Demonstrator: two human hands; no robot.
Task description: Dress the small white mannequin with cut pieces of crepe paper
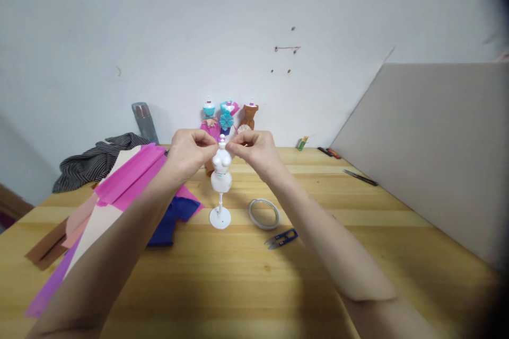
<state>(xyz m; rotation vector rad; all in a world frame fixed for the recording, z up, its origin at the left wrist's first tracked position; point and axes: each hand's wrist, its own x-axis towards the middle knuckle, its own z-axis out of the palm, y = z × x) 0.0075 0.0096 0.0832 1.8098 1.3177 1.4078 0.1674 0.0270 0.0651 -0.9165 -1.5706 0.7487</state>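
Observation:
A small white dress-form mannequin (221, 164) stands upright on its round base at the middle of the wooden table. My left hand (193, 151) is at the left of its neck, thumb and forefinger pinched together. On the neck's other side my right hand (254, 149) makes a similar pinch. Whatever lies between the fingertips is too small to make out. A pink band shows at the top of the neck. Right of the base lies a roll of white tape (264, 200), with blue thread snips (281, 239) just in front of it.
Crepe paper sheets (131, 177) in several colours and a striped cloth (99, 161) lie at the left. Behind are dressed mini mannequins (226, 116) and a bottle (145, 122). Tweezers (361, 177) lie near the white panel (433, 143) at right.

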